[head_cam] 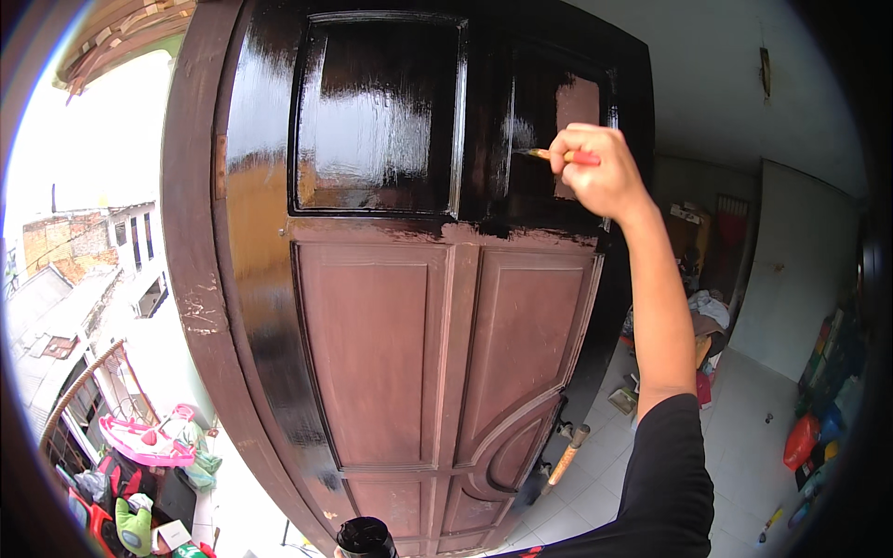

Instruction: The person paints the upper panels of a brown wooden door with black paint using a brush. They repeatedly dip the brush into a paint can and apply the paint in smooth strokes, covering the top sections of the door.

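My right hand holds a paintbrush with a reddish handle end, its bristles against the upper right panel of a wooden door. Glossy black paint covers most of the door's upper part and its left and right edges. A reddish-brown patch shows in the upper right panel, and the lower panels are reddish brown. At the bottom, a dark container, black inside, is held upright; only a sliver of my left hand shows at its left side.
A door handle juts from the door's lower right edge. The brown door frame stands left. Outside lie a pink plastic object and a green plush toy. Inside, clothes are heaped beyond my arm, and a red bag rests on the tiled floor.
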Tool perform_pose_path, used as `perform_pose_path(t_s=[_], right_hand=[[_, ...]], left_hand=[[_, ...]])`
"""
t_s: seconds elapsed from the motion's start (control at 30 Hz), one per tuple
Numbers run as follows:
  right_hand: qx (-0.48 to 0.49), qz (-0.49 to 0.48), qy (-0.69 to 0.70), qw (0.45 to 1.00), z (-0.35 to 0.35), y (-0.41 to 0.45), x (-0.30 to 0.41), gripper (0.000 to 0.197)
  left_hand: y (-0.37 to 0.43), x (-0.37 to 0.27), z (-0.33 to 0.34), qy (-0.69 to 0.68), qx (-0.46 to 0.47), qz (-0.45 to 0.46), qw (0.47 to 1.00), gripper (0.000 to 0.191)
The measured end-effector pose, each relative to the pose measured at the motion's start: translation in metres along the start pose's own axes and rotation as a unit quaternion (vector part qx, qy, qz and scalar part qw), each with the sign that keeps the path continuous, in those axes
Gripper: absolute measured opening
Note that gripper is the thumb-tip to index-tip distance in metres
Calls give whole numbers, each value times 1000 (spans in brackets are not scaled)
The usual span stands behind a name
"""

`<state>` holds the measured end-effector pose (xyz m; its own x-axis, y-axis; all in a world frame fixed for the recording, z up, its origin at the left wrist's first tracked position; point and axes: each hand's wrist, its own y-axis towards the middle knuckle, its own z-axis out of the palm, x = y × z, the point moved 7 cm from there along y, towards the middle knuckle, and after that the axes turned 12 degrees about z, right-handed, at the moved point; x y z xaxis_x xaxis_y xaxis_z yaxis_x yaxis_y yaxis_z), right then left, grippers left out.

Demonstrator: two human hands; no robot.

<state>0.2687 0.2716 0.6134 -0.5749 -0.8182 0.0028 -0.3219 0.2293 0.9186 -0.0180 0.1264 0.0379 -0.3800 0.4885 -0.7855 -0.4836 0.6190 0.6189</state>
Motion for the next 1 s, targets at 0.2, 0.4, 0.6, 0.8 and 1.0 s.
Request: perform_pose_path(t_s=[0.2,0.4,0.6,0.8,1.0], right_hand=[[8,186,83,979,-52,95,-55,14],[-219,-4,189,957,-78,127,-59,25],[-160,-167,-88,969,10,11,-33,16],[-78,-12,226,971,55,-216,-15,22],[-35,453,659,599,120,-454,-78,17]], left_hand=[[30,-1,6,17,5,27,999,72],[27,2,21,28,21,20,999,72],[-3,-7,35,34,62,-8,997,73],[-43,-21,44,56,65,-56,995,80],[-6,-51,74,52,137,-64,987,105]])
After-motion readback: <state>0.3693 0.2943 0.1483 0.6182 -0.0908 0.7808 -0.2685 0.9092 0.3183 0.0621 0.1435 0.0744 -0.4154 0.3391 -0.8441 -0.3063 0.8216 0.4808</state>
